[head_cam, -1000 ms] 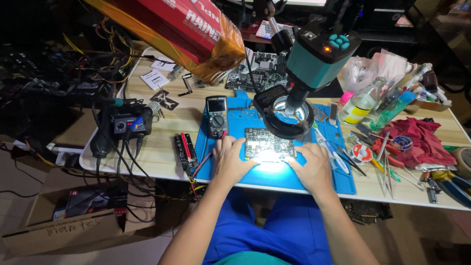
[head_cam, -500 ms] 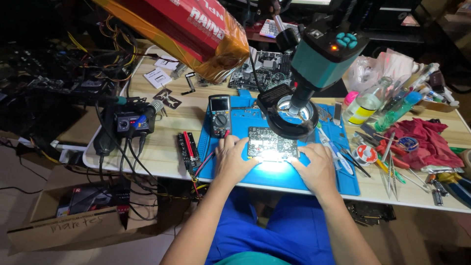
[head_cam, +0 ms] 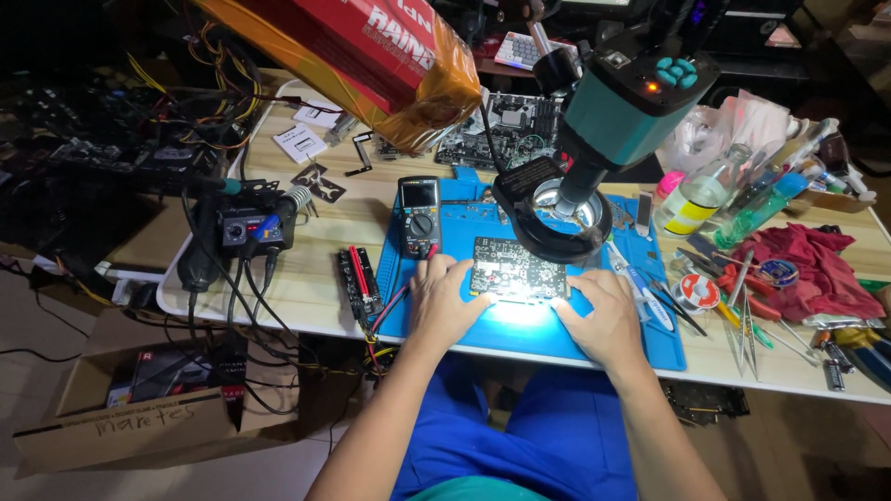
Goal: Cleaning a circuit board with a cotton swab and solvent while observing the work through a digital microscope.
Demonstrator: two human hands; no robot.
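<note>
The room is dim; a ring light (head_cam: 554,223) floods the blue mat (head_cam: 529,325) with white glare (washed out there), far corners falling into darkness.

Bare arms, blue shorts, a strip of teal shirt

Both forearms are bare from elbow to wrist, with no sleeves, watch, bands or gloves showing on the left hand (head_cam: 444,301) or the right hand (head_cam: 603,315). The fingers (head_cam: 452,270) carry no rings that can be made out. Bright blue shorts (head_cam: 520,436) cover the lap, the cloth smooth and plain. At the bottom edge a teal shirt hem (head_cam: 473,490) shows.
</note>
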